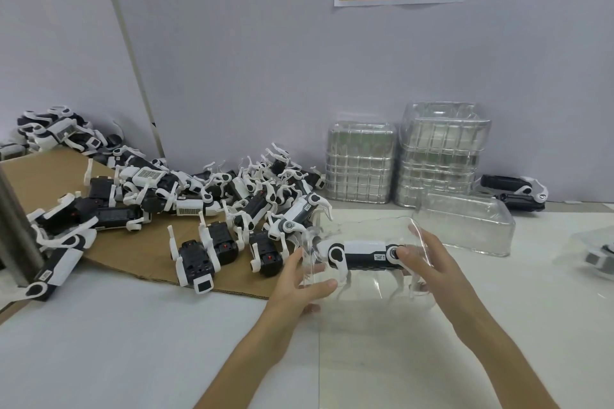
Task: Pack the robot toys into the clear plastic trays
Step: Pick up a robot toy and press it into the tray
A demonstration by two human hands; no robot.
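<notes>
A clear plastic tray (365,279) is held just above the white table between both hands. Inside it lies a black-and-white robot dog toy (363,256), stretched left to right. My left hand (299,279) grips the tray's left end, thumb in front and fingers behind the plastic. My right hand (428,262) grips the right end, its thumb pressing on the toy's round hip joint. A heap of several loose robot toys (212,199) lies to the left on brown cardboard (133,252).
Two stacks of empty clear trays (360,163) (442,153) stand against the back wall. One upturned tray (465,226) lies in front of them. A packed toy (515,191) sits at the far right back, another tray (594,256) at the right edge. A metal post (16,226) rises at left.
</notes>
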